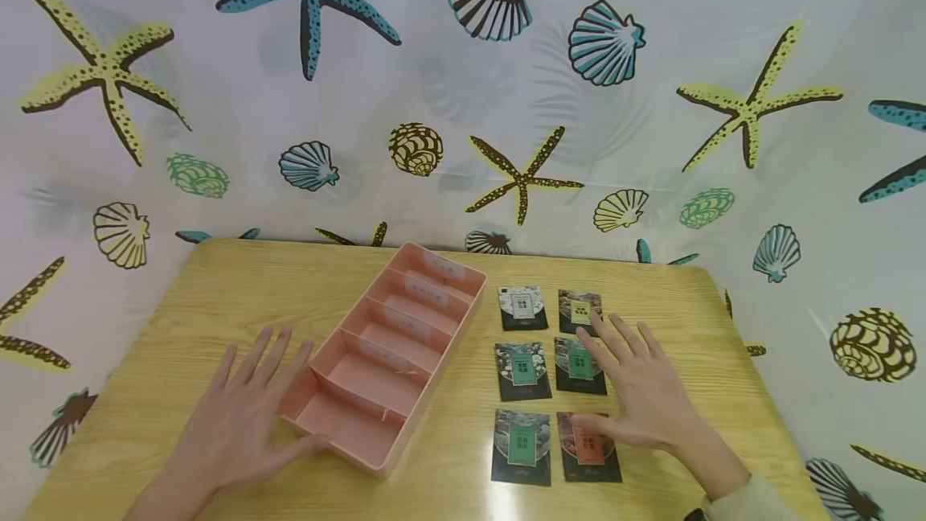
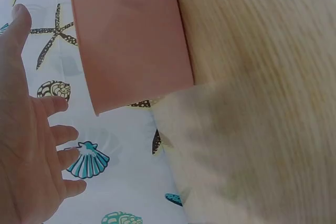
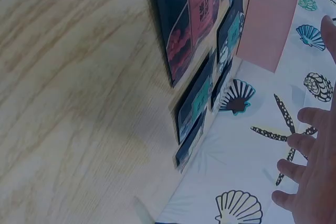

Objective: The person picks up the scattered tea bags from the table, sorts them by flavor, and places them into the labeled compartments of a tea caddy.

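My left hand (image 1: 235, 420) is spread with straight fingers beside the near left end of a pink divided box (image 1: 362, 427), overlapping its edge in the head view. Several small dark packets lie in two columns right of the box. The front right one has a red label (image 1: 592, 445); to its left is a green-labelled packet (image 1: 521, 447). My right hand (image 1: 647, 392), fingers spread and holding nothing, hovers over the right column. Its fingertips overlap the yellow-labelled packet (image 1: 577, 301) and a green-labelled packet (image 1: 579, 360). In the right wrist view, the red-labelled packet (image 3: 202, 14) looks nearest.
The box's compartments run in a row, with pale written labels (image 1: 408, 324) on their walls. Everything lies on a light wooden table (image 1: 253, 288). A white cloth (image 1: 405, 79) printed with starfish and shells hangs behind the table and along its sides.
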`<state>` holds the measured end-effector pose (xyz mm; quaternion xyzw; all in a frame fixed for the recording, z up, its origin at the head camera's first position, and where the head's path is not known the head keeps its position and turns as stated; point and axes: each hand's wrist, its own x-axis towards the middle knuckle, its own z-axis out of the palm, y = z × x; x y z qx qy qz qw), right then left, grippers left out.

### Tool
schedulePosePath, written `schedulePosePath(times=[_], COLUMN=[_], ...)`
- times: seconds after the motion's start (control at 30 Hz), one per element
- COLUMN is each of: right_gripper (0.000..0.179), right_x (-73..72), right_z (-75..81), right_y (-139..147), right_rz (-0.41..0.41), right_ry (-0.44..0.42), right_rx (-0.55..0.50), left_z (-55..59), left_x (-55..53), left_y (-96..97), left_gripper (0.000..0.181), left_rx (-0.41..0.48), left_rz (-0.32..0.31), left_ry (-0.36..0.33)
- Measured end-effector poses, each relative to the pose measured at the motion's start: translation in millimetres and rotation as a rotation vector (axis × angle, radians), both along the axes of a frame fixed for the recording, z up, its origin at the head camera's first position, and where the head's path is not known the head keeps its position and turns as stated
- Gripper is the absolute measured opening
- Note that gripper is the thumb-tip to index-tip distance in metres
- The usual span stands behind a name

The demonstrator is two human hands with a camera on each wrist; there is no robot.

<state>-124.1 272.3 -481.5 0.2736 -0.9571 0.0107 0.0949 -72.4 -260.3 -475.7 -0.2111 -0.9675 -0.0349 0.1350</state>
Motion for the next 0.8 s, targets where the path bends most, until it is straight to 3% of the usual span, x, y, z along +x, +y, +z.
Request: schedulePosePath(times=[0.4,0.8], right_gripper=[0.110,0.106], right_x=[-17.3,-39.6], right_z=[-9.5,-16.8], right_y=[-27.2,-55.1], right_rz=[0.099,0.213], right_ry=[-0.034,-0.141], right_rx=[0.020,0.088], left_z=[-21.1,-27.0], left_x=[4.6,4.3], left_y=[-7.1,-4.4], left_gripper=[0.118,0.115], left_rx=[0.024,0.048], left_rz=[0.010,0.051], left_ry=[0.009,-0.076])
